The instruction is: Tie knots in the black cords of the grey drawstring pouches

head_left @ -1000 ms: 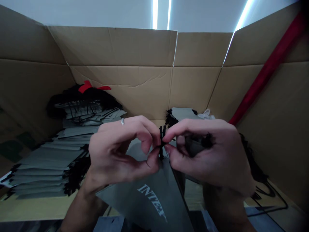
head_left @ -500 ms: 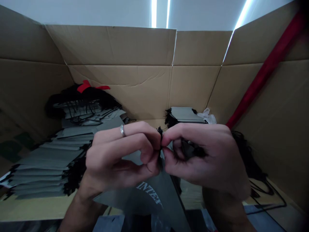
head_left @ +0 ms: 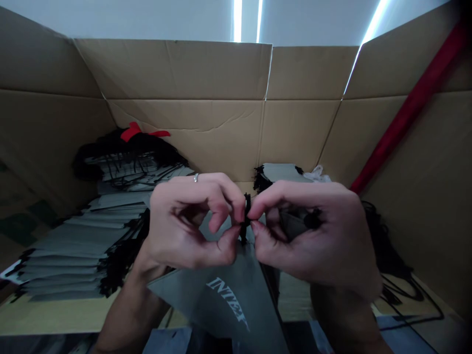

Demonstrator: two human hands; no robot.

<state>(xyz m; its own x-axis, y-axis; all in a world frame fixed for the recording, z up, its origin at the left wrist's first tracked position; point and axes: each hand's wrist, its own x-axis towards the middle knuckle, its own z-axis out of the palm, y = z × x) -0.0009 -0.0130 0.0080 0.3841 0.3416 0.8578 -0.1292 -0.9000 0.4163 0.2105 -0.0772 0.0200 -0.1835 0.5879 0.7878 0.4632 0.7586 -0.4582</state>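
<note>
At the top of the bag (head_left: 236,295), the cord (head_left: 247,201) is pinched by the fingertips of the left hand (head_left: 171,231) and right hand (head_left: 332,246) and should be drawn evenly.

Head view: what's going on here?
A person's left hand and right hand meet fingertip to fingertip, pinching a black cord at the top of a grey piece lettered INTEX. Something dark shows within the curl of the right hand; I can't tell what. At left stands a tall stack of similar grey pieces, with a smaller stack behind the right hand.
</note>
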